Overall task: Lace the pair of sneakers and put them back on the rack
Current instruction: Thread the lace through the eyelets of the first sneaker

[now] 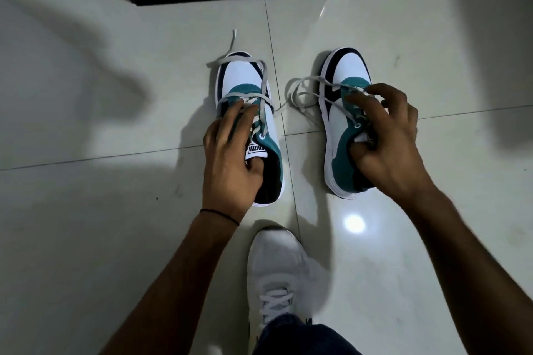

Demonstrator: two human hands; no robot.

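Left hand (230, 158) grips the left teal-and-white canvas sneaker (245, 78) by its tongue, right hand (386, 138) likewise grips the right sneaker (352, 69), so I'd snug those loose grey flat laces (292, 92) beyond the fingertips before lifting.

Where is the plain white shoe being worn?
In the head view, the white shoe stands at bottom centre on the tiled floor, nearer the person than the left sneaker and right sneaker, which the left hand and right hand grip.
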